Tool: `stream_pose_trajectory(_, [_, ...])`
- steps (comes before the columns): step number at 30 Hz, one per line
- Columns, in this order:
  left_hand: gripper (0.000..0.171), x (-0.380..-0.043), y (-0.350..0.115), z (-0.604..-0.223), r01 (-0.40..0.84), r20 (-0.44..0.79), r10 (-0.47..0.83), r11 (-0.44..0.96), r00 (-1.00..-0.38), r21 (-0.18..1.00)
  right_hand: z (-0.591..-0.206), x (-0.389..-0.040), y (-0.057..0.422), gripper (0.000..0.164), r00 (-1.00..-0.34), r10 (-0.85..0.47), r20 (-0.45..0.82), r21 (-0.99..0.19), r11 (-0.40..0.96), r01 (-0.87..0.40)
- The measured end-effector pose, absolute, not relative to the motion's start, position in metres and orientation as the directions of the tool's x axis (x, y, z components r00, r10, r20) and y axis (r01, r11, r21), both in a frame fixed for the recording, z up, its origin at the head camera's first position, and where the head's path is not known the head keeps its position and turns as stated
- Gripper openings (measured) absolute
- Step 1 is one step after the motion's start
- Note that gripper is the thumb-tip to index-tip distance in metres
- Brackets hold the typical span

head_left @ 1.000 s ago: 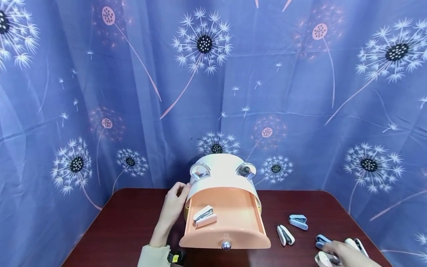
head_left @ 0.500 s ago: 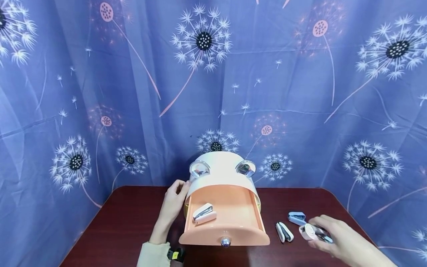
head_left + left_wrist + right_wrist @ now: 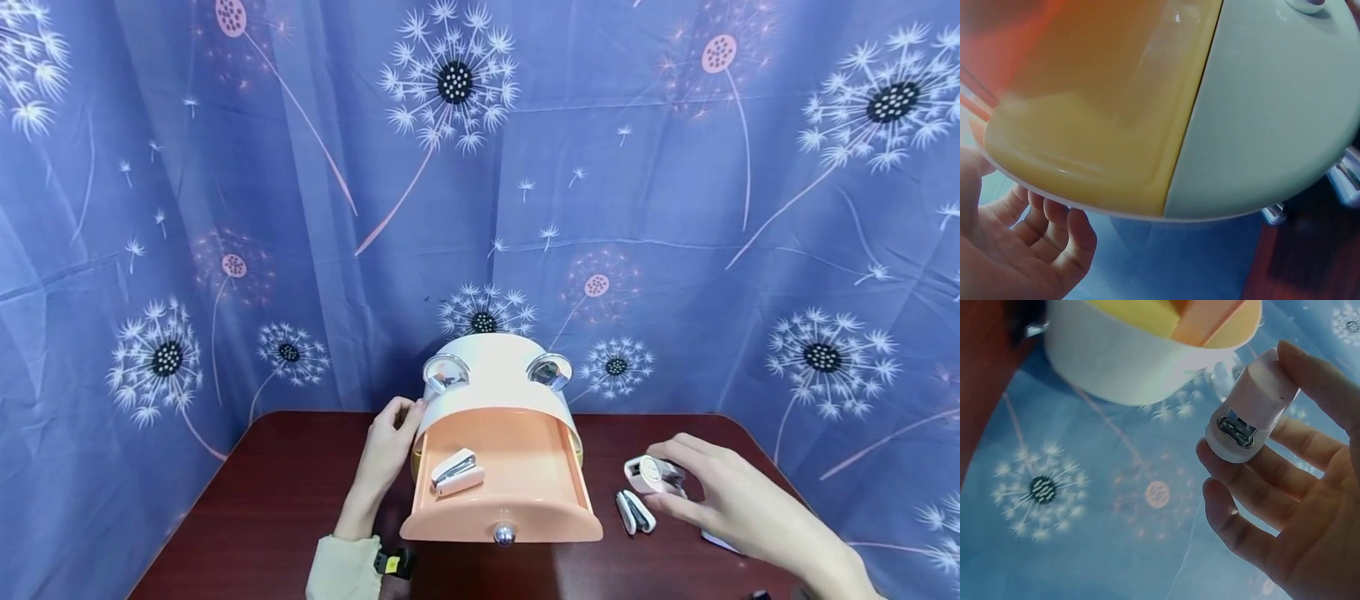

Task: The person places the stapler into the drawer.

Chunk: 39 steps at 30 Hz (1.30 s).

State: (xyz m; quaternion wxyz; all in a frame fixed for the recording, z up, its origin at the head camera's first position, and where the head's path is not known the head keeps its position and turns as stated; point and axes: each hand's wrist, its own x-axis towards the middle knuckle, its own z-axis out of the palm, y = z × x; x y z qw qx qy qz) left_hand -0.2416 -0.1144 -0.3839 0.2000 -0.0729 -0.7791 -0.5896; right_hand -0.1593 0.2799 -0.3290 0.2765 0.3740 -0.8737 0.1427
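Head view: right hand (image 3: 716, 485) pinches pale stapler (image 3: 642, 473), right of open drawer (image 3: 525, 467); left hand (image 3: 387, 443), nearer drawer, touches cabinet (image 3: 497, 367), fingers relaxed.

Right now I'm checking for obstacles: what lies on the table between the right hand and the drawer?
In the head view, a white stapler lies on the table between the right hand, which holds a second stapler, and the drawer.

Blue dandelion-print curtains (image 3: 480, 200) around a dark red table (image 3: 285, 492) show a screened-off corner, room type unclear.
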Motion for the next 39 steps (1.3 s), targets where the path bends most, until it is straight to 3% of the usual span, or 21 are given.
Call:
stream_pose_trajectory(6, [0.019, -0.240, -0.115, -0.383, 0.352, 0.397, -0.120, 0.283, -0.910, 0.892, -0.313, -0.161, 0.262, 0.036, -0.544, -0.608, 0.578, -0.028, 0.652, -0.758])
stream_pose_trajectory(13, [0.020, -0.241, -0.115, -0.384, 0.352, 0.400, -0.121, 0.294, -0.909, 0.889, -0.298, -0.164, 0.239, 0.031, -0.603, -0.613, 0.510, -0.062, 0.673, -0.737])
stream_pose_trajectory(19, [0.022, -0.263, -0.121, -0.409, 0.345, 0.397, -0.135, 0.295, -0.908, 0.891, -0.292, -0.172, 0.218, 0.027, -0.626, -0.657, 0.420, -0.113, 0.647, -0.754])
stream_pose_trajectory(39, [0.027, -0.268, -0.123, -0.415, 0.375, 0.417, -0.122, 0.269, -0.901, 0.887, -0.311, -0.208, 0.151, 0.016, -0.606, -0.769, 0.205, -0.139, 0.590, -0.795])
